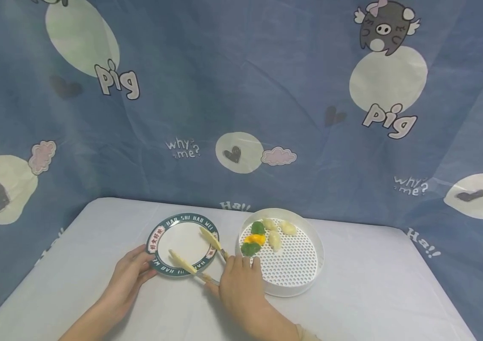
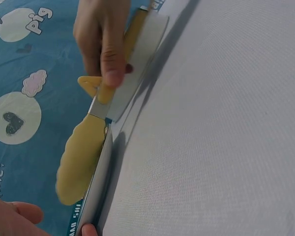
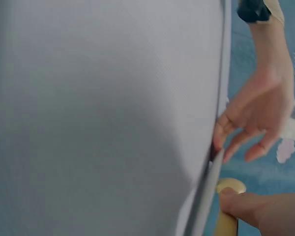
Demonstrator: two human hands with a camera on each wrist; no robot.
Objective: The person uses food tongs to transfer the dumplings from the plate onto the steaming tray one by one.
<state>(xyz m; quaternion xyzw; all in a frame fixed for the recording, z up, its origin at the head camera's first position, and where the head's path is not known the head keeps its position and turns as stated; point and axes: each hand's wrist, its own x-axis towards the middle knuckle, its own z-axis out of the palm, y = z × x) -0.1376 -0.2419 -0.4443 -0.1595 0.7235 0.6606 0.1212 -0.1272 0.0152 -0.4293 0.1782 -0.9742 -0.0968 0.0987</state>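
A round white plate point(image 1: 182, 244) with a green lettered rim lies on the table's left half. My left hand point(image 1: 127, 279) holds its left edge, with a fingertip low at the rim in the left wrist view. Tongs point(image 2: 83, 160) with pale yellow tips are gripped in my right hand point(image 1: 243, 286). Their two arms stand spread over the plate, and nothing shows between them. Right of the plate, a white round basket point(image 1: 292, 272) with a perforated floor holds green pieces point(image 1: 251, 249), an orange-yellow piece point(image 1: 255, 239) and several pale yellow lumps point(image 1: 274, 240).
A white cloth point(image 1: 365, 274) covers the table. Behind it hangs a blue curtain point(image 1: 292, 189) with printed pigs and words. The basket's raised wall stands close to my right hand.
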